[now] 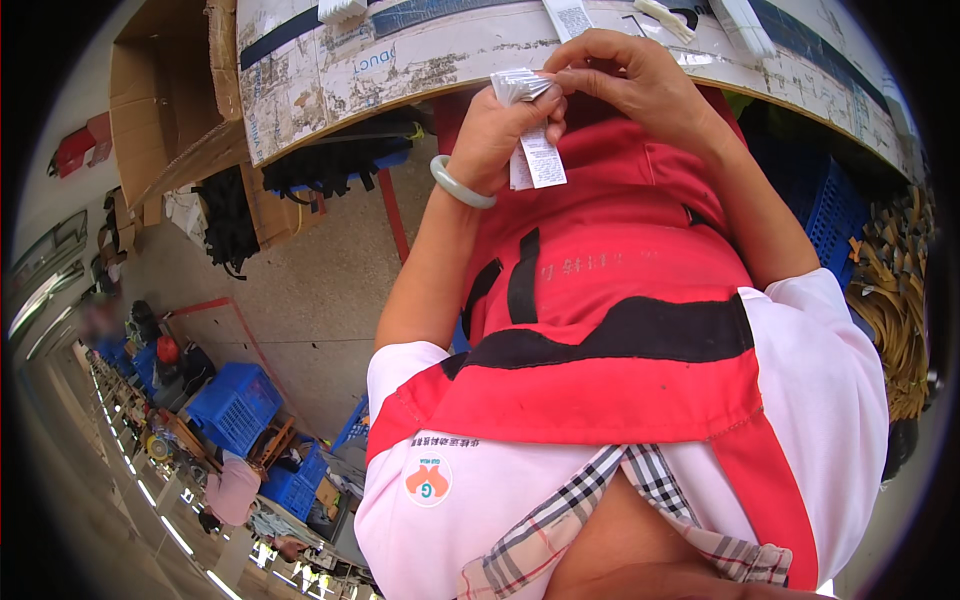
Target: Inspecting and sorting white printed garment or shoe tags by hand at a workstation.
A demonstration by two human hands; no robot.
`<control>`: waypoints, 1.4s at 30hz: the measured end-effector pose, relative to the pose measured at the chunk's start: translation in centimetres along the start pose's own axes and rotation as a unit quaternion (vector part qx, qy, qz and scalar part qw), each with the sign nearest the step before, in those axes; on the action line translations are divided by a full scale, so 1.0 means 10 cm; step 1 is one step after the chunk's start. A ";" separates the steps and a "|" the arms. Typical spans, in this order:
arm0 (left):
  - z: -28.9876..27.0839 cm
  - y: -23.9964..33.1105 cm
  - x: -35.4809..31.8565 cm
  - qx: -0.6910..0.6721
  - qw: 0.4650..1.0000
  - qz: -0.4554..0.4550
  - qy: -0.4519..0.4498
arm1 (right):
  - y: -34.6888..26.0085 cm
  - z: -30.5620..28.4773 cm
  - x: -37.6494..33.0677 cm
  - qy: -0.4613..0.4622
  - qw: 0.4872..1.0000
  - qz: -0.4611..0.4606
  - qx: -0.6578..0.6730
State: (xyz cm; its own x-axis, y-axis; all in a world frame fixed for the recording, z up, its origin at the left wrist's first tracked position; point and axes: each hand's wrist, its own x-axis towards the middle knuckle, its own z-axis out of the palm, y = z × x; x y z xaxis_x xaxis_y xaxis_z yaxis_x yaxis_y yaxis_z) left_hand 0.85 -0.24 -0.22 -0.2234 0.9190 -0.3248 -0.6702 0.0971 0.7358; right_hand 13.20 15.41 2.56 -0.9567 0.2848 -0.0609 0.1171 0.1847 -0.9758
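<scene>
My left hand (497,133), with a pale bangle on its wrist, is closed around a fanned stack of white printed labels (518,86) just off the near edge of the table. Below its fingers hang longer printed label strips (541,160). From the right, my right hand (632,82) reaches across, its thumb and forefinger pinched at the edge of the same stack. The exact label between those fingertips is too small to make out. Beyond the hands, another printed label strip (568,18) lies on the worn white table (330,90).
A white bundle (742,27) and a pale looped piece (665,18) lie on the table's far right. An open cardboard box (165,95) stands left. Black straps (335,165) sit under the table. Blue crates (235,405) and a seated person (232,490) are farther left; yellowish strips (895,300) hang right.
</scene>
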 end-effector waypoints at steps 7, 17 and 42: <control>0.04 0.05 -0.09 0.071 0.996 -0.036 -0.026 | -0.10 0.00 0.03 -0.052 0.993 -0.052 -0.094; 0.00 -0.04 -0.03 0.105 0.990 -0.038 -0.081 | 0.09 0.08 0.01 0.013 0.997 -0.065 0.038; -0.09 0.68 1.45 0.665 0.710 0.164 0.163 | 0.59 -0.94 1.49 0.205 0.898 -0.111 -0.375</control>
State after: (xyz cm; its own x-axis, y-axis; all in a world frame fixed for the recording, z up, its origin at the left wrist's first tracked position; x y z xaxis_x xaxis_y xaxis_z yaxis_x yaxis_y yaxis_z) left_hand -7.52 13.40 -0.46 -0.5094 0.8599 0.0339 0.6699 0.3715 0.6428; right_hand 2.18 29.56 -2.18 -0.8183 0.4566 0.3491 0.2293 0.8163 -0.5301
